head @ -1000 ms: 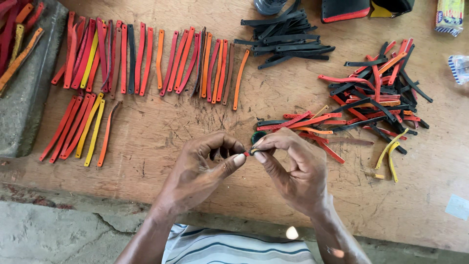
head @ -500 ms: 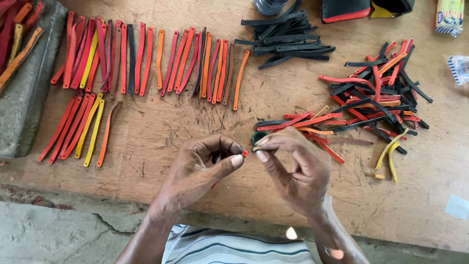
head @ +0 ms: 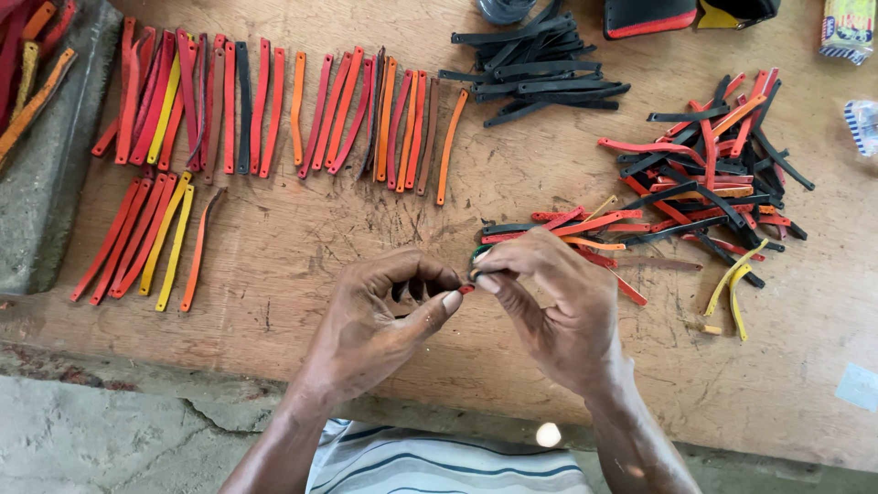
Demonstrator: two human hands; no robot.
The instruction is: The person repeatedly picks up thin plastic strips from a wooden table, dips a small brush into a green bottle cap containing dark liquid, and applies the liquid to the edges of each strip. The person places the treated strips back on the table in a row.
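Both hands meet at the centre of the frame, low over the wooden table (head: pixel 302 265). The left hand (head: pixel 380 316) curls in from the lower left, thumb and forefinger pinched tight on a small red strip end (head: pixel 466 289). The right hand (head: pixel 549 297) closes in from the other side, its fingertips narrow and pressed to the same piece, so the two grips touch at that one spot. How much of the strip runs on under the right palm, I cannot tell.

Just behind the right hand lies a loose cluster of red, orange and black strips (head: pixel 585 224). Further right sits a tangled heap of strips (head: pixel 722 183). Across the upper left runs a neat row of red and orange strips (head: pixel 274 114), with a shorter row (head: pixel 146 238) below it. A bundle of black strips (head: pixel 535 78) sits at top centre.
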